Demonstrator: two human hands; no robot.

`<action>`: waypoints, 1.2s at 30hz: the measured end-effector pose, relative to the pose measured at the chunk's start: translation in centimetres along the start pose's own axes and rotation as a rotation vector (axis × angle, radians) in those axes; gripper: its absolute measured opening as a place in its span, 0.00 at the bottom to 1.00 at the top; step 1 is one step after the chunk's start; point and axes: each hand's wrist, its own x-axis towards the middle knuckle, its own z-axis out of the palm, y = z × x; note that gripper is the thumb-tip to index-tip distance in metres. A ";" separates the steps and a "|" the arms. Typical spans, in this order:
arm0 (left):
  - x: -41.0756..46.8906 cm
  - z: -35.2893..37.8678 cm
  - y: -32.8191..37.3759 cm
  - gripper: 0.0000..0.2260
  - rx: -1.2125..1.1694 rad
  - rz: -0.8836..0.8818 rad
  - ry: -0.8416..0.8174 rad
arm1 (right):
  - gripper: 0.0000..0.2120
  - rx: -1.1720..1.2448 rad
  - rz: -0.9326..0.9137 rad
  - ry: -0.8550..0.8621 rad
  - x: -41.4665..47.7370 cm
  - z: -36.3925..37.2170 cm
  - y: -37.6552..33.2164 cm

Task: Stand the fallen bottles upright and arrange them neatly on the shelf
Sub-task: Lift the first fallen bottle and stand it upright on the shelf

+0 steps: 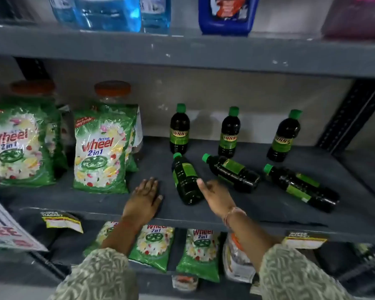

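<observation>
Three dark green bottles with green caps stand upright at the back of the grey shelf: a left one, a middle one and a right one. In front of them three more lie on their sides: a left fallen bottle, a middle fallen bottle and a right fallen bottle. My left hand rests flat on the shelf, left of the fallen bottles. My right hand reaches to the left fallen bottle's lower side, thumb up; whether it touches the bottle I cannot tell.
Green detergent packets stand on the shelf's left part, with orange-lidded jars behind them. The shelf above carries blue bottles. More detergent packets sit on the shelf below. A slotted metal upright stands at the right.
</observation>
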 end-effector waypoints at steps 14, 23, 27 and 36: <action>2.0 2.3 -0.7 0.25 0.164 0.019 0.136 | 0.33 0.037 0.010 0.282 4.2 3.1 -4.1; 1.6 2.2 -0.2 0.37 0.011 -0.011 0.182 | 0.45 0.220 -0.147 0.372 4.5 4.2 -1.6; 1.5 1.9 -0.1 0.39 0.003 -0.042 0.125 | 0.40 0.314 -0.125 0.341 4.5 4.0 -1.4; 1.6 1.7 0.2 0.40 0.040 -0.080 0.097 | 0.55 0.292 -0.095 0.378 3.5 5.0 -1.6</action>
